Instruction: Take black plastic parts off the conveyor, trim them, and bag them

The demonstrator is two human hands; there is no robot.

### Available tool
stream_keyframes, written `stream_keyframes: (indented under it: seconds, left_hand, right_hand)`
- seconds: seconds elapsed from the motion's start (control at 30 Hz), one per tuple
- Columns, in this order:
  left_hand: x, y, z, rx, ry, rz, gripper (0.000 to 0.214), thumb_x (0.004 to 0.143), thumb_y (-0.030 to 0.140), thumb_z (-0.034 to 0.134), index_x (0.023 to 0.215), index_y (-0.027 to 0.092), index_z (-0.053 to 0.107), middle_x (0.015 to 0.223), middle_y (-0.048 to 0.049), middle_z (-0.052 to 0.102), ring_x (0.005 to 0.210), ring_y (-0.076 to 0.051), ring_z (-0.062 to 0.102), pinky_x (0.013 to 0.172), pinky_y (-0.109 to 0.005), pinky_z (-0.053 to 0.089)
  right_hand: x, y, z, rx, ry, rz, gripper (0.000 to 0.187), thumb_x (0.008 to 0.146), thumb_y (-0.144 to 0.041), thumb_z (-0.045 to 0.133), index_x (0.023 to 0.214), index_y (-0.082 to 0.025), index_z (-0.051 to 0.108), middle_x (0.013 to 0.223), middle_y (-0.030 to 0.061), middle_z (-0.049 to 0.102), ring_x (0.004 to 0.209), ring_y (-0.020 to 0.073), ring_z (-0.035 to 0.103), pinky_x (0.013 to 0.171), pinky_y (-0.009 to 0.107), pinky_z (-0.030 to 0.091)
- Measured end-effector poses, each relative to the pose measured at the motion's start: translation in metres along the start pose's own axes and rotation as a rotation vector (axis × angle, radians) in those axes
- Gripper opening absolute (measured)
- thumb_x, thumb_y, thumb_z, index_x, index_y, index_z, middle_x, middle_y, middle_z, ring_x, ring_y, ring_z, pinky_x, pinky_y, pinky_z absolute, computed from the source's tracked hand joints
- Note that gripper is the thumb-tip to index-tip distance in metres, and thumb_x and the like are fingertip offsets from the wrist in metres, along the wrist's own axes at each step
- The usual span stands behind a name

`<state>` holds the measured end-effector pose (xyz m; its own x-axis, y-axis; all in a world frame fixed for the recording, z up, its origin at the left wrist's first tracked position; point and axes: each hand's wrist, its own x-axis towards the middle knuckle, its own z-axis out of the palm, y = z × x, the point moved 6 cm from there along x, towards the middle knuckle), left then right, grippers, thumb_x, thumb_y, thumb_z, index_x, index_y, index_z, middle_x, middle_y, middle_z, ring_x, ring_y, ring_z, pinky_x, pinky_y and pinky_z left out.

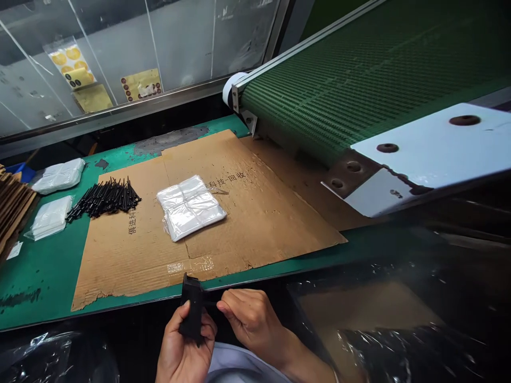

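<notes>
My left hand (184, 347) is palm-up at the bottom of the view, shut on a bundle of black plastic pieces (192, 308), which hides part of my fingers. My right hand (248, 319) pinches a thin black stem (209, 302) that sticks out sideways from the bundle. A loose pile of similar thin black pieces (104, 198) lies farther off on the left, at the edge of a brown cardboard sheet (259, 223). On that sheet, beyond my hands, rests a clear plastic bag pack (190, 206).
Two white bag packs (58, 176) (50, 217) and stacked flat cardboard (13, 213) lie at the left on the green workbench (38, 282). A green belt conveyor (359, 80) crosses above right. Crumpled clear plastic film (399, 340) lies at the lower right.
</notes>
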<state>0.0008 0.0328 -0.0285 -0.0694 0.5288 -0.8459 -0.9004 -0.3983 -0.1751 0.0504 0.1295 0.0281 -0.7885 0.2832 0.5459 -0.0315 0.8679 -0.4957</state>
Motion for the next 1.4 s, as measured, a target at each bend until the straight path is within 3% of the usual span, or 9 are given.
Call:
stream_keyframes:
  seconds: [0.1,0.17,0.27,0.43,0.57,0.7,0.9,1.17,1.4]
  left_hand:
    - [0.003,0.002,-0.011,0.127,-0.05,-0.051,0.021,0.083,0.013,0.046,0.066,0.006,0.057,0.056,-0.0062,0.055,0.047,-0.009,0.049,0.039,-0.016,0.039]
    - [0.005,0.003,-0.017,0.26,-0.104,-0.084,0.007,0.065,0.008,0.067,0.066,0.005,0.061,0.057,-0.0073,0.06,0.048,-0.01,0.051,0.04,-0.017,0.041]
    - [0.007,0.01,-0.019,0.419,-0.183,-0.01,0.031,0.043,0.006,0.082,0.07,0.009,0.066,0.062,-0.0068,0.066,0.054,-0.013,0.058,0.046,-0.019,0.046]
    - [0.009,0.016,-0.008,0.568,-0.283,0.084,0.032,0.047,0.008,0.083,0.076,0.012,0.071,0.069,-0.0073,0.069,0.058,-0.01,0.059,0.057,-0.018,0.048]
    - [0.013,0.016,-0.003,0.619,-0.366,0.095,0.037,0.051,0.013,0.081,0.087,0.011,0.07,0.055,-0.001,0.06,0.046,-0.006,0.05,0.045,-0.015,0.042]
    - [0.016,0.013,-0.006,0.603,-0.342,0.091,0.02,0.053,0.009,0.079,0.07,0.013,0.068,0.051,0.0019,0.055,0.044,-0.006,0.047,0.044,-0.016,0.041]
    - [0.02,0.009,-0.009,0.556,-0.293,0.079,0.018,0.053,0.004,0.075,0.066,0.011,0.064,0.051,0.0008,0.054,0.043,-0.006,0.047,0.044,-0.017,0.042]
    - [0.025,0.012,-0.012,0.519,-0.268,0.041,0.017,0.054,0.001,0.067,0.059,0.011,0.055,0.045,0.0051,0.042,0.038,-0.004,0.039,0.035,-0.013,0.031]
    - [0.027,0.016,-0.01,0.479,-0.246,0.112,0.017,0.057,0.005,0.066,0.058,0.013,0.051,0.048,0.0039,0.045,0.038,-0.003,0.038,0.033,-0.012,0.027]
  right_hand:
    - [0.004,0.011,-0.003,-0.015,0.011,0.024,0.047,0.097,-0.024,0.025,0.054,-0.017,0.044,0.046,-0.0033,0.043,0.041,0.008,0.036,0.046,0.024,0.025]
    - [0.005,0.016,-0.004,-0.008,-0.009,0.045,0.047,0.097,-0.025,0.026,0.055,-0.017,0.044,0.045,-0.0036,0.043,0.04,0.0078,0.036,0.045,0.024,0.025]
    - [0.005,0.016,-0.007,0.06,-0.027,0.024,0.05,0.098,-0.029,0.022,0.055,-0.017,0.043,0.046,-0.0036,0.042,0.041,0.0077,0.035,0.045,0.023,0.025]
    - [0.001,0.002,-0.011,0.141,-0.041,-0.095,0.052,0.099,-0.032,0.018,0.055,-0.017,0.043,0.048,-0.0034,0.041,0.043,0.0084,0.034,0.047,0.025,0.024]
    - [-0.002,-0.005,-0.01,0.111,-0.022,-0.147,0.053,0.098,-0.031,0.018,0.054,-0.017,0.044,0.048,-0.0027,0.041,0.043,0.0093,0.033,0.046,0.026,0.023]
    - [-0.003,-0.011,-0.01,0.038,-0.027,-0.187,0.053,0.098,-0.03,0.019,0.053,-0.017,0.044,0.047,-0.0029,0.041,0.043,0.0101,0.032,0.046,0.028,0.022]
    - [-0.003,-0.011,-0.008,-0.025,-0.064,-0.202,0.051,0.098,-0.028,0.023,0.052,-0.018,0.044,0.045,-0.0031,0.042,0.041,0.0101,0.033,0.045,0.028,0.021]
    - [-0.011,-0.013,-0.007,-0.01,-0.16,-0.237,0.051,0.097,-0.029,0.026,0.051,-0.017,0.043,0.042,-0.0035,0.043,0.04,0.0088,0.036,0.044,0.027,0.019]
    - [-0.025,-0.021,-0.005,0.099,-0.15,-0.231,0.051,0.098,-0.028,0.022,0.053,-0.018,0.042,0.043,-0.0034,0.043,0.04,0.0091,0.035,0.044,0.026,0.019]
